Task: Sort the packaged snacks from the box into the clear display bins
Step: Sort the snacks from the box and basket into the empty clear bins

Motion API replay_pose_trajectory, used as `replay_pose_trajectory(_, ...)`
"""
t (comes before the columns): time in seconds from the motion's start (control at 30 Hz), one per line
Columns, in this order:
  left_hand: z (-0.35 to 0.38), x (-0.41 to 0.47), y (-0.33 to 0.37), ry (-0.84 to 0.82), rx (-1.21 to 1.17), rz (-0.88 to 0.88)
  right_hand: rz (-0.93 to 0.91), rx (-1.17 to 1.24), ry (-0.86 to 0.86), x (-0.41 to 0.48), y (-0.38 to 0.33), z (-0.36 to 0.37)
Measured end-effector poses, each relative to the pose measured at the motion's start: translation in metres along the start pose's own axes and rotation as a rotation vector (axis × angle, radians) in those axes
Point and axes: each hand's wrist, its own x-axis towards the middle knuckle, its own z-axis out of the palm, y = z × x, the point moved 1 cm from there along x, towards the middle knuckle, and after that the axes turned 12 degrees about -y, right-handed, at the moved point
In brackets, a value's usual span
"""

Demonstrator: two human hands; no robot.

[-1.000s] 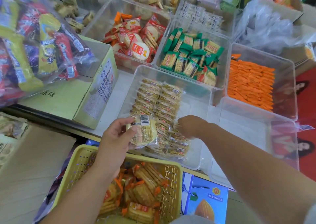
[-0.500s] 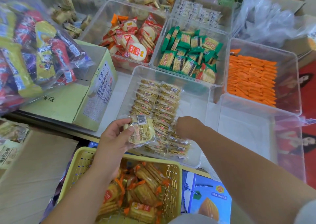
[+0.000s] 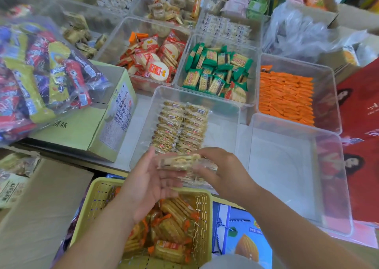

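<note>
A clear-wrapped cracker packet (image 3: 178, 162) hangs over the near end of a clear bin (image 3: 222, 129), between my two hands. The fingers of my right hand (image 3: 222, 171) curl round its right end. My left hand (image 3: 151, 179) lies palm up with straight fingers under and beside the packet's left end. Two neat rows of the same packets (image 3: 180, 125) fill the bin's left half. Below my hands stands a yellow basket (image 3: 96, 199) holding orange-edged cracker packets (image 3: 170, 229). The image is blurred around my hands.
An empty clear bin (image 3: 287, 166) stands to the right. Behind it are bins of orange (image 3: 287, 96), green (image 3: 215, 71) and red-and-white (image 3: 151, 63) snacks. A green carton (image 3: 82, 131) under a bag of mixed snacks (image 3: 41, 73) sits at the left. Brown cardboard (image 3: 41, 203) lies at lower left.
My right hand has come back from the rows in the bin to the packet. My left hand, which gripped the packet upright, has opened and the packet lies flat between both hands.
</note>
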Motion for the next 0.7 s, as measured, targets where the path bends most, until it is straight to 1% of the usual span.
replay_pose_trajectory(0.03,0.001,-0.002,-0.001,0.019,0.118,-0.005,0.073,0.122,0.005,-0.003,-0.001,0.0)
replay_pose_trajectory(0.1,0.001,-0.005,-0.003,0.131,0.412,0.017,0.18,0.289,0.037,-0.007,0.001,0.002)
replay_pose_trajectory(0.13,0.001,-0.006,-0.004,0.186,0.537,0.045,0.223,0.34,0.045,-0.01,0.0,0.003)
replay_pose_trajectory(0.17,0.002,-0.008,-0.003,0.207,0.613,0.083,0.259,0.401,0.056,-0.012,-0.002,0.004)
replay_pose_trajectory(0.23,0.005,-0.009,-0.004,0.181,0.609,0.112,0.313,0.539,0.034,-0.016,-0.005,0.008)
replay_pose_trajectory(0.3,0.008,-0.01,-0.006,0.129,0.518,0.126,0.367,0.669,-0.019,-0.021,-0.009,0.012)
replay_pose_trajectory(0.37,0.008,-0.01,-0.01,0.12,0.399,0.124,0.4,0.686,-0.031,-0.022,-0.01,0.017)
replay_pose_trajectory(0.43,0.009,-0.01,-0.013,0.156,0.305,0.112,0.392,0.54,0.03,-0.024,-0.01,0.017)
replay_pose_trajectory(0.5,0.009,-0.007,-0.016,0.228,0.195,0.113,0.281,0.249,0.067,-0.028,-0.012,0.016)
replay_pose_trajectory(0.57,0.008,-0.004,-0.016,0.277,0.108,0.111,0.093,-0.05,-0.004,-0.032,-0.013,0.019)
replay_pose_trajectory(0.63,0.008,-0.001,-0.016,0.257,0.071,0.099,-0.038,-0.294,-0.107,-0.031,-0.017,0.027)
replay_pose_trajectory(0.7,0.009,0.001,-0.016,0.231,0.074,0.071,-0.109,-0.435,-0.107,-0.026,-0.017,0.036)
